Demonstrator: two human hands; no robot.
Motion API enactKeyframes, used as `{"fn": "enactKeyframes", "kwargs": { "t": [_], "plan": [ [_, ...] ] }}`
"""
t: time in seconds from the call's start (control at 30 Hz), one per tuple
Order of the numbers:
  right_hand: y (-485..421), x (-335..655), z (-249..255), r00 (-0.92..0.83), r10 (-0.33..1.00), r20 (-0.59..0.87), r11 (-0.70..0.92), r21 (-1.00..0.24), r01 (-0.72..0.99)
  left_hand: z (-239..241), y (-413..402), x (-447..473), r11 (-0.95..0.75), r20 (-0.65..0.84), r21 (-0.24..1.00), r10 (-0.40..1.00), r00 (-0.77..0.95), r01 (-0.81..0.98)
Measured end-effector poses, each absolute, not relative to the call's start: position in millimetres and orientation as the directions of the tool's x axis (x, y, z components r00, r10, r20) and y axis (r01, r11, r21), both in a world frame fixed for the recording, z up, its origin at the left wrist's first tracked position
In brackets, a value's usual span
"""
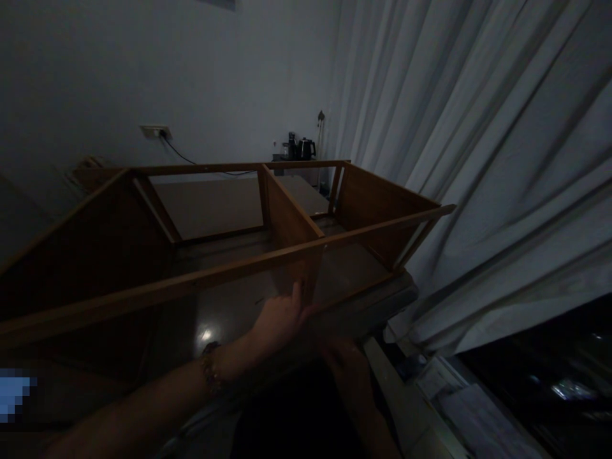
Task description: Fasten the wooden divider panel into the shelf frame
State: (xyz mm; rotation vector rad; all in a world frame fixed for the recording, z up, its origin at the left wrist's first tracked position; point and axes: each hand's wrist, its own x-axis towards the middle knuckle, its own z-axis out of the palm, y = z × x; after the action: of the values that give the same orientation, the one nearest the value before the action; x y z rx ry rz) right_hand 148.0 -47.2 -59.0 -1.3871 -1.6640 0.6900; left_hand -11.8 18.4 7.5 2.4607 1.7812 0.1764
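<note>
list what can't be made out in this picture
All in the head view:
Right hand: too dark to tell whether it holds anything.
Left hand: palm side, and anything in its grip, hidden by the hand itself.
Front wooden rail: left end cut off by the picture's left edge.
Black kettle: any markings too small and dim.

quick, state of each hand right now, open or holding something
Left hand: at the wooden divider; whether it grips cannot be told.
Right hand: too dark to tell.

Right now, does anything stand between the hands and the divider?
Nothing visible blocks the left hand, at the near end of the divider; the near rail passes above. For the right hand, it's too dark to tell.
</note>
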Motion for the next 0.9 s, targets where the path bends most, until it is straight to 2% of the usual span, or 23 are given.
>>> {"fn": "enactKeyframes", "kwargs": {
  "t": [0.1,0.2,0.47,0.67,0.8,0.9],
  "plan": [
    [-46,149,-60,-0.114,0.932,0.343,0.34,-0.726,0.597,9,18,-11,-0.3,0.026,0.142,0.954,0.3,0.943],
    [-46,143,-60,-0.076,0.917,0.391,0.352,-0.704,0.617,10,18,-11,-0.287,0.014,0.147,0.957,0.288,0.947],
    [-50,134,-56,0.064,0.974,0.217,0.163,-0.869,0.468,11,18,-11,-0.279,-0.015,0.15,0.959,0.284,0.948],
    [-49,137,-58,0.166,0.959,0.23,0.153,-0.912,0.38,9,18,-11,-0.293,0.0,0.168,0.955,0.297,0.941],
    [-48,136,-57,0.081,0.965,0.25,0.205,-0.909,0.362,6,19,-12,-0.301,0.031,0.168,0.954,0.3,0.939],
    [-49,132,-49,0.045,0.983,0.179,0.157,-0.937,0.311,6,19,-11,-0.295,0.035,0.172,0.955,0.294,0.94]
  ]
}}
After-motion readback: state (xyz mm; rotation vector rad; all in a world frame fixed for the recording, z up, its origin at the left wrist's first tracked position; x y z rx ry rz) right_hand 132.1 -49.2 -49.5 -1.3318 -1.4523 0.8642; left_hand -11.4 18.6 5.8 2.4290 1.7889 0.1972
